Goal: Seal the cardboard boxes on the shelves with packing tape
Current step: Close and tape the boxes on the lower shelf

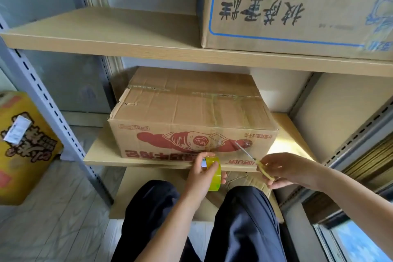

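Left hand (pixel 202 173) grips a tape roll (pixel 213 174); right hand (pixel 285 169) holds scissors (pixel 253 158) against the near cardboard box (pixel 191 117) on the shelf (pixel 100 155).

Place: a stockroom or storage corner, as far as I can tell.
Shelving: I face a metal rack with slotted grey uprights (pixel 45 100) and pale wood-look shelf boards (pixel 102 32).
Stock: printed cardboard cartons sit on 2 shelves, one (pixel 191 112) level with my knees, a bigger one (pixel 297 6) above.
Floor: a yellow printed carton (pixel 23 144) stands on grey plank flooring (pixel 63 208) beside the rack.
Light: a window (pixel 350 240) low to my right.
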{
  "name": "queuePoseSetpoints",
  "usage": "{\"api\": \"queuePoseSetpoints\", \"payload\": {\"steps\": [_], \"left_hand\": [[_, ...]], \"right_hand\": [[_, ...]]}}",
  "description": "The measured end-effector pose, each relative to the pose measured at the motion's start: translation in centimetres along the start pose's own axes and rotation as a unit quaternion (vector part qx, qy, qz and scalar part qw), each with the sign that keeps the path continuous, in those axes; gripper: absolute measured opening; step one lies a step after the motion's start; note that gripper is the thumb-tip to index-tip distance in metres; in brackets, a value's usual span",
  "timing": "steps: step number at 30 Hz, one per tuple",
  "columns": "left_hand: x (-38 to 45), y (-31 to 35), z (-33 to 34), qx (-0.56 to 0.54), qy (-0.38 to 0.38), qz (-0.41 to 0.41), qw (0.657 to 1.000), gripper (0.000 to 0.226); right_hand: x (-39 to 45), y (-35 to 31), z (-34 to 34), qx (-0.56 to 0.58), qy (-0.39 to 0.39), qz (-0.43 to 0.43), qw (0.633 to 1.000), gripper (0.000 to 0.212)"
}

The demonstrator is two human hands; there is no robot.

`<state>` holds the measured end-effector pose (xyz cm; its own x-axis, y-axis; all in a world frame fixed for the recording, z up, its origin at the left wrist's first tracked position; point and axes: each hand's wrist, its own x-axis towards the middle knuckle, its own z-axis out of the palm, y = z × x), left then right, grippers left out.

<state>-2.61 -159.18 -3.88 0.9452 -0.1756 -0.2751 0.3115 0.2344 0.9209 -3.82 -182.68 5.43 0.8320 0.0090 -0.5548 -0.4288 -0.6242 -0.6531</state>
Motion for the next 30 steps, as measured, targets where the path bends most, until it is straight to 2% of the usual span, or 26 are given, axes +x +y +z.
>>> {"api": "queuePoseSetpoints", "payload": {"steps": [2,4,9,11,13,15,18,21,23,25,27,30], "left_hand": [[0.0,0.1,-0.1,0.005,-0.005,-0.003,1.000,0.020],[0.0,0.1,-0.1,0.007,-0.014,-0.007,1.000,0.019],[-0.2,0.2,-0.2,-0.007,-0.035,-0.008,0.999,0.019],[-0.5,0.3,-0.2,-0.012,-0.040,-0.008,0.999,0.020],[-0.7,0.5,-0.1,-0.012,-0.040,-0.012,0.999,0.021],[-0.9,0.9,-0.2,-0.013,-0.033,-0.019,0.999,0.020],[-1.0,0.9,-1.2,0.016,-0.028,-0.046,0.998,0.021],[-1.9,0.9,-3.5,0.015,-0.012,-0.085,0.996,0.021],[-3.0,1.9,-5.3,0.021,-0.004,-0.070,0.997,0.019],[-4.1,4.1,-6.8,0.022,0.007,-0.030,0.999,0.017],[-4.8,7.2,-7.8,0.017,0.027,0.025,0.999,0.015],[-5.7,12.5,-8.7,0.013,0.042,0.113,0.993,0.015]], "right_hand": [[0.2,0.4,0.2,-0.120,0.020,-0.004,0.993,0.025],[0.3,0.1,0.3,-0.187,0.011,0.003,0.982,0.039],[0.6,-2.2,0.4,-0.209,-0.049,0.034,0.976,0.069],[1.2,-3.7,0.8,-0.243,-0.064,-0.004,0.968,0.066],[2.1,-5.1,1.4,-0.232,-0.077,-0.064,0.968,0.053],[2.9,-6.2,1.9,-0.254,-0.062,-0.111,0.959,0.048],[3.4,-7.1,2.1,-0.313,-0.026,-0.147,0.938,0.045],[1.5,-7.7,2.4,-0.432,0.024,-0.202,0.879,0.034],[-1.0,-9.3,3.1,-0.459,0.037,-0.203,0.864,0.034],[-4.2,-12.7,3.9,-0.435,0.067,-0.243,0.865,0.021],[-7.0,-17.4,4.5,-0.380,0.155,-0.335,0.848,0.015],[-9.1,-25.1,4.2,-0.257,0.303,-0.473,0.787,0.023]]}}
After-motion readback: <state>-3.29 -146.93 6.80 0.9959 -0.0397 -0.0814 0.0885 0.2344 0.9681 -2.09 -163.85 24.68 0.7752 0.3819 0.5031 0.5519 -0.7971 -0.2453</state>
